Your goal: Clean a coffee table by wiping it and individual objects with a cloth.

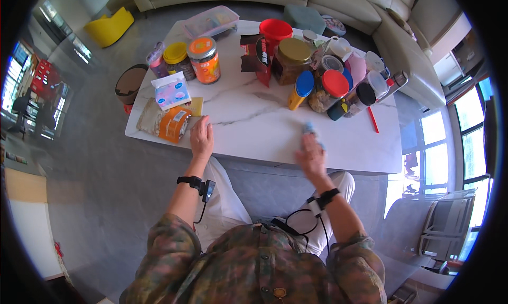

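My left hand (201, 136) rests on the near edge of the white marbled table (243, 129), fingers stretched out and holding nothing. Just beside it lies an orange and clear food packet (174, 125), with a pale flat packet (152, 119) to its left. Over the near right part of the tabletop, my right hand (312, 155) presses on a crumpled light-blue cloth (309, 128). Some of the cloth is hidden under the palm, and the hand is slightly blurred. Beyond it stands a blue-lidded yellow container (301, 91).
A tissue pack (172, 90), an orange jar (204, 61) and a yellow-lidded jar (177, 57) stand at left. Several jars, including a red-lidded one (329, 91), crowd the right. A red stick (373, 119) lies near the right edge. A bin (129, 84) stands left of the table.
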Tool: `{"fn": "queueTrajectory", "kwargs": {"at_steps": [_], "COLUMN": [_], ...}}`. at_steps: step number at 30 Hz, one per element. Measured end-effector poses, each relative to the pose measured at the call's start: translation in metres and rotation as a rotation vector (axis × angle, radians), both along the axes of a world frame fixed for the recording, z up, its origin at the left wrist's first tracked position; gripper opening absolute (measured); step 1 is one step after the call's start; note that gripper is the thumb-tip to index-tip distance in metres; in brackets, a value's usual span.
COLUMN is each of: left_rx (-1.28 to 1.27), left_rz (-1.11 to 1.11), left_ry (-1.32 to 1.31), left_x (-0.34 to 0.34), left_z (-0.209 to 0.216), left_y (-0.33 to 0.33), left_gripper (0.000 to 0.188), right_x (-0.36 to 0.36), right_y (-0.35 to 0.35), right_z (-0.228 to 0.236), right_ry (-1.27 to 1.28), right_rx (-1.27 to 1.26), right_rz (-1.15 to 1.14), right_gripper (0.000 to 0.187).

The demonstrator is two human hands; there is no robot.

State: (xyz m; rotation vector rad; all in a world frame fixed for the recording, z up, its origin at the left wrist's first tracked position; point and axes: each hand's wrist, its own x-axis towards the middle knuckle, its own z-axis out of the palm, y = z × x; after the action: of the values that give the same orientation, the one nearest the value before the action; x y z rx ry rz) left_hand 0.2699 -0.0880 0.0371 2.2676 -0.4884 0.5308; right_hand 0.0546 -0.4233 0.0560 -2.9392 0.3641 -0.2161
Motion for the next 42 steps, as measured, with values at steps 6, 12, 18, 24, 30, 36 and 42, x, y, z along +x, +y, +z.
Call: {"fn": "queueTrajectory", "kwargs": {"at_steps": [6, 12, 18, 24, 30, 36, 42], "left_rx": [0.045, 0.083, 0.114, 0.159, 0.174, 0.134, 0.192], "left_rz": [-0.024, -0.033, -0.033, -0.019, -0.030, -0.044, -0.039], "left_ry": [-0.055, -0.073, -0.066, -0.088, -0.077, -0.091, -0.118], "left_x": [0.000, -0.001, 0.002, 0.001, 0.001, 0.001, 0.004], "left_z": [-0.002, -0.002, -0.005, -0.005, -0.005, 0.002, -0.006], "left_y": [-0.003, -0.007, -0.004, 0.004, -0.005, -0.010, 0.001], "left_gripper": [0.029, 0.029, 0.025, 0.025, 0.024, 0.024, 0.023], "right_x": [0.001, 0.065, 0.079, 0.000, -0.069, -0.019, 0.045], "right_y": [-0.034, 0.113, 0.189, 0.067, -0.093, -0.008, 0.165], "right_z": [0.006, -0.009, 0.014, -0.006, -0.015, -0.030, 0.007], "right_ry": [0.101, -0.047, -0.034, -0.071, 0.043, -0.162, -0.076], "right_rx": [0.070, 0.054, 0.242, -0.025, -0.021, -0.088, 0.336], "right_rz": [-0.381, 0.163, 0.496, 0.171, -0.500, -0.370, 0.197], "right_gripper": [0.076, 0.099, 0.081, 0.079, 0.076, 0.079, 0.081]}}
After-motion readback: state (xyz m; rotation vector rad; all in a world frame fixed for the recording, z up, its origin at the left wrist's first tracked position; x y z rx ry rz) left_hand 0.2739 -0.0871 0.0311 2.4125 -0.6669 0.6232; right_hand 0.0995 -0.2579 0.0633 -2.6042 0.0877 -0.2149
